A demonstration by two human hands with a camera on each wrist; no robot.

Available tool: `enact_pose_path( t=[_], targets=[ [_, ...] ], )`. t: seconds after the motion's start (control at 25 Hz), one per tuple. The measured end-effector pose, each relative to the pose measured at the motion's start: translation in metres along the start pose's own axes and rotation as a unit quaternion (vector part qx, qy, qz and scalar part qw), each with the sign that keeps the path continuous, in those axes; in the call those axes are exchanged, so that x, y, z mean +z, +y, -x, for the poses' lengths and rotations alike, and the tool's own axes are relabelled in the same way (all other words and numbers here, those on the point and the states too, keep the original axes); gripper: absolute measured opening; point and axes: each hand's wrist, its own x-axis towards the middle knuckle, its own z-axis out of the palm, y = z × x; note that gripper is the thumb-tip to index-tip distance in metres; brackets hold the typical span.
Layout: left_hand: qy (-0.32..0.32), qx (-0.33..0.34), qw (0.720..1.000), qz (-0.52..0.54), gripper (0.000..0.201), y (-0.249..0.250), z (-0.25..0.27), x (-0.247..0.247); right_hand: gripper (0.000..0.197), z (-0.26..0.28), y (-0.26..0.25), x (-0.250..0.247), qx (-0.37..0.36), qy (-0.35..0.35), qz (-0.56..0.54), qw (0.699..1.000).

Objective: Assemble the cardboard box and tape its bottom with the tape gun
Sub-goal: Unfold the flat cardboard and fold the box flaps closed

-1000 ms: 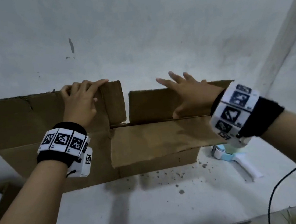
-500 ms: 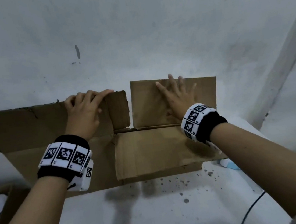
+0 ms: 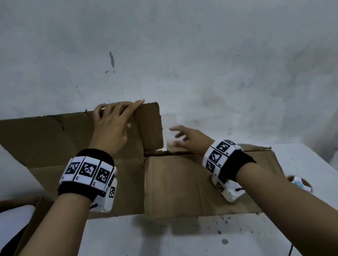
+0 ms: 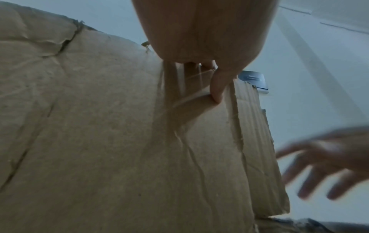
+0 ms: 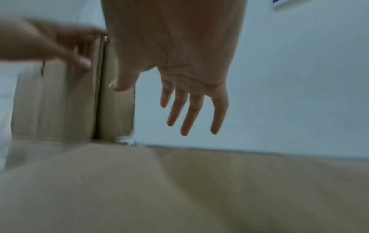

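The brown cardboard box (image 3: 180,185) lies on the white table (image 3: 197,245) against the wall. Its left flap (image 3: 40,141) stands upright. My left hand (image 3: 113,123) grips that flap's top edge, fingers curled over it and thumb (image 4: 217,88) on the near face. My right hand (image 3: 188,138) hovers open with spread fingers over the box's far edge, right of the flap, touching nothing; it is blurred. In the right wrist view its fingers (image 5: 189,110) hang free above the cardboard (image 5: 179,189). The tape gun (image 3: 300,183) lies at the right, mostly hidden behind my right forearm.
A grey wall (image 3: 176,43) stands right behind the box. Another cardboard box (image 3: 36,206) with something white inside sits at the lower left. A black cable (image 3: 289,252) runs off the table's near right edge. Dark specks dot the table in front.
The right flap, upright under my flat right hand half a second ago, no longer shows. My right hand has come off it and moved left and lower. The left hand keeps its hold.
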Motion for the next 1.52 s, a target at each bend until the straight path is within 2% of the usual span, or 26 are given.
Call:
enact_pose_path(
  t=[0.08,0.12,0.2,0.32,0.4,0.52,0.64,0.76,0.8,0.88,0.96,1.08,1.12,1.16,1.24,1.28,1.32,1.36,1.44,1.52],
  targets=[
    [-0.002,0.002,1.000,0.001,0.070,0.000,0.000,0.000,0.044,-0.016,-0.030,-0.001,-0.049,0.054,-0.103,0.992],
    [-0.006,0.001,1.000,0.003,0.069,0.001,0.000,-0.001,0.037,-0.023,-0.042,-0.001,-0.063,0.077,-0.112,0.989],
    [-0.015,-0.004,1.000,0.000,0.066,0.001,0.002,-0.004,0.031,-0.034,-0.058,-0.002,-0.061,0.110,-0.056,0.990],
    [-0.040,-0.005,0.999,-0.023,0.062,-0.001,0.009,-0.009,0.022,-0.039,-0.058,0.002,-0.021,0.131,0.023,0.991],
    [-0.070,-0.028,0.997,-0.005,0.060,-0.001,0.011,-0.016,0.035,-0.037,-0.052,0.009,-0.019,0.137,0.028,0.990],
    [-0.046,-0.048,0.997,0.038,0.053,0.000,0.008,-0.023,0.063,-0.037,-0.051,0.020,-0.054,0.093,0.075,0.991],
    [-0.005,-0.035,0.999,0.020,0.044,0.005,0.011,-0.019,0.072,-0.038,-0.053,0.026,-0.048,0.000,0.158,0.986],
    [0.021,-0.023,0.999,0.005,0.042,0.007,0.016,-0.013,0.088,-0.034,-0.036,0.032,-0.042,-0.103,0.257,0.960],
    [0.032,-0.010,0.999,-0.002,0.042,0.006,0.017,-0.012,0.088,-0.031,-0.029,0.036,-0.049,-0.120,0.289,0.948],
    [0.049,0.012,0.999,-0.019,0.043,0.005,0.019,-0.012,0.074,-0.029,-0.021,0.045,-0.048,-0.117,0.304,0.944],
    [0.056,0.013,0.997,-0.042,0.039,0.008,0.023,-0.014,0.052,-0.030,-0.020,0.054,-0.039,-0.080,0.280,0.956],
    [0.069,0.008,0.997,-0.022,0.013,0.023,0.047,-0.024,0.037,-0.033,-0.020,0.062,-0.019,-0.054,0.232,0.971],
    [0.050,-0.003,0.999,0.017,0.021,0.026,0.061,-0.027,0.038,-0.035,-0.019,0.063,-0.014,-0.057,0.217,0.974],
    [0.009,-0.032,0.996,0.079,0.041,0.030,0.076,-0.026,0.040,-0.036,-0.018,0.061,-0.014,-0.060,0.208,0.976],
    [-0.135,-0.114,0.967,0.183,0.075,0.033,0.109,-0.012,0.045,-0.037,-0.015,0.056,-0.024,-0.060,0.193,0.979],
    [-0.220,-0.145,0.949,0.173,0.078,0.030,0.122,0.000,0.046,-0.036,-0.014,0.055,-0.032,-0.059,0.186,0.980],
    [-0.282,-0.159,0.938,0.123,0.071,0.025,0.133,0.015,0.047,-0.036,-0.013,0.054,-0.039,-0.059,0.181,0.981],
    [-0.320,-0.175,0.927,0.091,0.068,0.022,0.136,0.028,0.048,-0.035,-0.012,0.054,-0.046,-0.058,0.176,0.982],
    [-0.329,-0.202,0.921,0.052,0.089,0.016,0.129,0.043,0.048,-0.032,-0.010,0.055,-0.058,-0.055,0.167,0.983],
    [-0.311,-0.203,0.929,-0.007,0.105,0.003,0.111,0.051,0.048,-0.030,-0.007,0.059,-0.071,-0.036,0.152,0.985]
  ],
)
